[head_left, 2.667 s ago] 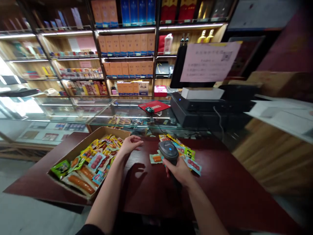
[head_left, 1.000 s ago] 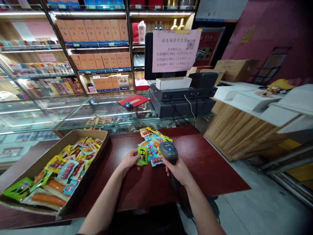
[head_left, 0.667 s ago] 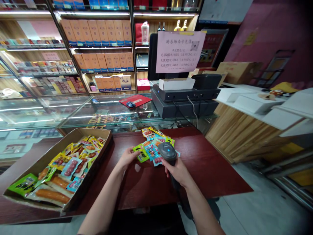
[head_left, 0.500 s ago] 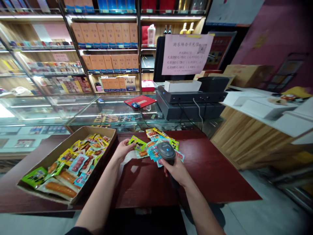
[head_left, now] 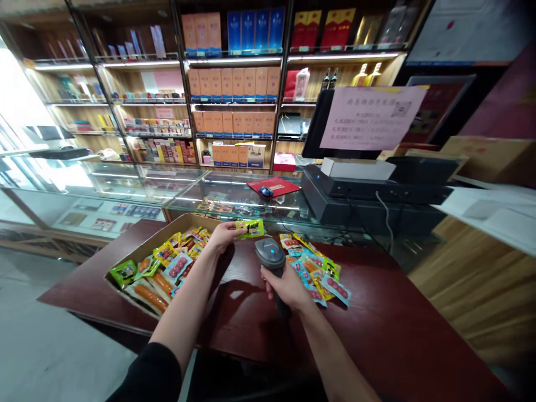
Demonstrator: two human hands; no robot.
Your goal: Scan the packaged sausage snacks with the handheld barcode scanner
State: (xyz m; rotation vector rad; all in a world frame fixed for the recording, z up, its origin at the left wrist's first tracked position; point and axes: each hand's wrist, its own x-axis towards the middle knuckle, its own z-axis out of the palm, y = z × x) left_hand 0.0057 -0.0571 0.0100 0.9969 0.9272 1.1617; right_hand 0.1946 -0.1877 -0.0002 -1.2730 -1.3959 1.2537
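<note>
Between thumb and fingers, my left hand (head_left: 224, 235) pinches a green snack packet (head_left: 251, 228) by its left end, raised over the far side of the dark red table (head_left: 238, 268). My right hand (head_left: 287, 285) is wrapped round the handle of a black barcode scanner (head_left: 270, 254), whose head lies just below and to the right of the packet. Right of the scanner, a loose pile of snack packets (head_left: 316, 268) in blue, yellow and green lies on the table. At the left, a cardboard box (head_left: 140, 249) holds several more packets and sausages, partly hidden by my left forearm.
A glass display counter (head_left: 201, 190) borders the table's far side, with a red mouse pad (head_left: 278, 187) and a mouse (head_left: 265, 191) on it. A monitor with a pink sign (head_left: 368, 120) stands above a black cash drawer (head_left: 347, 201). Stocked shelves (head_left: 234, 103) line the back.
The view has swung left. My left hand has drawn the green packet away from the pile, leftward toward the box. The scanner has also moved left, off the pile, still in my right hand.
</note>
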